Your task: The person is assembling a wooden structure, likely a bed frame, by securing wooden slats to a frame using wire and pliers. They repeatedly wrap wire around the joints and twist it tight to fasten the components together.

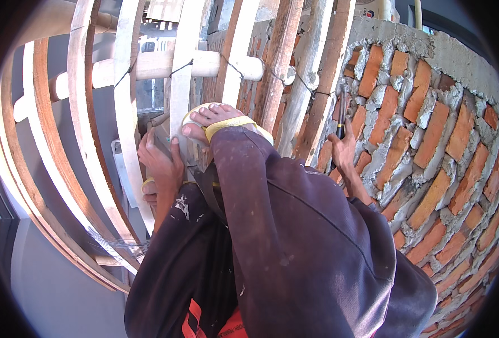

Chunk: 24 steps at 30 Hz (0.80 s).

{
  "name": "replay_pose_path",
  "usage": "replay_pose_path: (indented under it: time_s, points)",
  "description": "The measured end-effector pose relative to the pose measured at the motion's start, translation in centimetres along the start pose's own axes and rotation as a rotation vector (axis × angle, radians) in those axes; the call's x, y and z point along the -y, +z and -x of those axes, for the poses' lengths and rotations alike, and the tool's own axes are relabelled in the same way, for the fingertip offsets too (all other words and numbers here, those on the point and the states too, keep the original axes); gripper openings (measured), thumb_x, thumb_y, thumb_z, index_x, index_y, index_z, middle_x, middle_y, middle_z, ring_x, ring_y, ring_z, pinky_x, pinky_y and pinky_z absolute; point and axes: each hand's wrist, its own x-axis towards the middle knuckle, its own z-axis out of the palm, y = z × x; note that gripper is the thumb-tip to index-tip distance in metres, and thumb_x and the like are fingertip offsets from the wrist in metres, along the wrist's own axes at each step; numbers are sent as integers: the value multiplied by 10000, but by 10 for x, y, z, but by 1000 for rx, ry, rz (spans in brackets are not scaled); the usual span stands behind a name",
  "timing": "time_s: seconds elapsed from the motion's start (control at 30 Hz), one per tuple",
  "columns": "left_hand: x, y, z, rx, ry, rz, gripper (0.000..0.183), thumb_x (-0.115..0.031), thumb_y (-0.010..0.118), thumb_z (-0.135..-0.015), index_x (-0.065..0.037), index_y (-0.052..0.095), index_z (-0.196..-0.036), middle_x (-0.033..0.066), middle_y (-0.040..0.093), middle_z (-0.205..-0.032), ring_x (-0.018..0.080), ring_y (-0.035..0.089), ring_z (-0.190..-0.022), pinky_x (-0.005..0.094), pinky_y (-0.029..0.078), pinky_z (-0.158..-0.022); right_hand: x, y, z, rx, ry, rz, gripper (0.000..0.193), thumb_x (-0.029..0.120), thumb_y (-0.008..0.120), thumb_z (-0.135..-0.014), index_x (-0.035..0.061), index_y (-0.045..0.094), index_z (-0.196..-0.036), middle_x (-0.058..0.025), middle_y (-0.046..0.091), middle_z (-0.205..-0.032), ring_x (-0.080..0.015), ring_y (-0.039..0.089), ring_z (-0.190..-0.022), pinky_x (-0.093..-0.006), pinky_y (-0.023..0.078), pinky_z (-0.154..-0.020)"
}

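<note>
My left hand is closed around a pale curved wooden rib of a slatted frame, just below my foot in a yellow sandal that rests on the frame. My right hand is raised against the edge of a curved brick wall. It grips a slim tool with a black and yellow handle that points upward beside thin tie wire. My dark trouser leg fills the middle of the view and hides what lies beneath it.
A round pale crossbar is wired across the curved wooden ribs. Rough grey mortar bulges between the orange bricks. A bundle of thin wire lies on the lower ribs. My other sandalled foot sits lower left. Grey ground lies far below.
</note>
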Motion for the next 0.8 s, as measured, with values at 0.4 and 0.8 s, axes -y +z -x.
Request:
replay_pose_path:
  time_s: [0.4,0.8]
  points:
    - [2,6,-1,-10,5,14,531,-215,612,-843,6,373,-1263,221,426,-1180,379,403,-1111,479,287,-944,6,1,4,90,66,23,727,204,569,-663,-24,386,-1329,-281,611,-930,-349,616,-847,-389,456,-805]
    - [1,6,-2,-8,-19,45,521,-216,610,-846,13,377,-1251,226,428,-1182,383,412,-1104,483,290,-941,-17,24,26,53,-57,130,713,204,569,-696,-50,342,-1323,-338,573,-1024,-402,586,-959,-409,427,-878]
